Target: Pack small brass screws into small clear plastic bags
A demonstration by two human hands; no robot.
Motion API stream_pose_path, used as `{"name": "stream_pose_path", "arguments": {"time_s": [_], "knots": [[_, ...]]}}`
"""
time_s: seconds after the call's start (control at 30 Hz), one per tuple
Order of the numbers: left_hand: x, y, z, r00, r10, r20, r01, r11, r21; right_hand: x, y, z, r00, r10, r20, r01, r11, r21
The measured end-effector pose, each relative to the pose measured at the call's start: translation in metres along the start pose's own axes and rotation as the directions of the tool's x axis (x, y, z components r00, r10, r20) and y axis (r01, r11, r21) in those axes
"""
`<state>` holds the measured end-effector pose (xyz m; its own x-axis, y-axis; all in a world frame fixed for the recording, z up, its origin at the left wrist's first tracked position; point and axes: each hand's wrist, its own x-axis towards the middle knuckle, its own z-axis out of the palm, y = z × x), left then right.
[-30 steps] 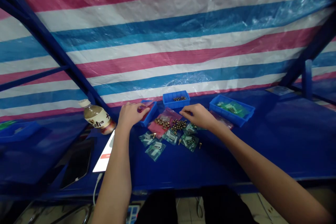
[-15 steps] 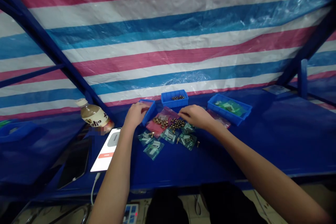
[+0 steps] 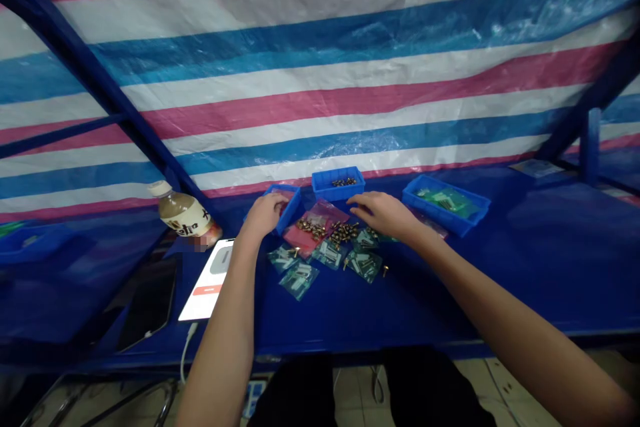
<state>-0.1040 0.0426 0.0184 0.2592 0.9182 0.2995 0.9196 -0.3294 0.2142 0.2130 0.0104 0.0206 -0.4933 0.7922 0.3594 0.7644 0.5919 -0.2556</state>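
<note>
Both hands reach forward over the table (image 3: 320,327), well apart. At the left bin (image 3: 290,215), the left hand (image 3: 266,213) has its fingers curled over the rim and down toward the red plastic inside; whether they pinch any of it cannot be told. Above the far right edge of the brass pieces (image 3: 344,232), the right hand (image 3: 383,208) has its fingers loosely bent, thumb below them; whether something small sits between the tips cannot be told.

Those pieces lie heaped between the hands, nearer the right one, some of them on a pink bag (image 3: 300,241) just right of the left bin. Small green packets (image 3: 299,280) lie on the near side of the heap. Beyond it stands the middle bin (image 3: 337,194), holding more metal pieces, and right of the right hand is the right bin (image 3: 434,213), with green packets inside.
</note>
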Motion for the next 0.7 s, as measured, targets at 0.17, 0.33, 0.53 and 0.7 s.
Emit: {"name": "stream_pose_path", "arguments": {"time_s": [0.17, 0.33, 0.53, 0.7], "knots": [[-0.006, 0.022, -0.006, 0.978, 0.007, -0.211, 0.027, 0.987, 0.157, 0.002, 0.017, -0.013, 0.999, 0.034, 0.005, -0.034, 0.999, -0.004], [-0.008, 0.062, -0.003, 0.935, 0.177, -0.307, -0.117, 0.972, 0.202, 0.002, 0.009, -0.008, 0.945, -0.155, 0.288, 0.117, 0.982, 0.146], [-0.012, 0.094, 0.017, 0.92, 0.344, -0.188, -0.32, 0.936, 0.145, 0.001, -0.003, 0.005, 0.935, -0.125, 0.33, 0.086, 0.988, 0.131], [-0.014, 0.101, 0.024, 0.921, 0.364, -0.138, -0.352, 0.931, 0.1, 0.0, -0.002, 0.004, 0.948, -0.135, 0.288, 0.123, 0.991, 0.058]]}}
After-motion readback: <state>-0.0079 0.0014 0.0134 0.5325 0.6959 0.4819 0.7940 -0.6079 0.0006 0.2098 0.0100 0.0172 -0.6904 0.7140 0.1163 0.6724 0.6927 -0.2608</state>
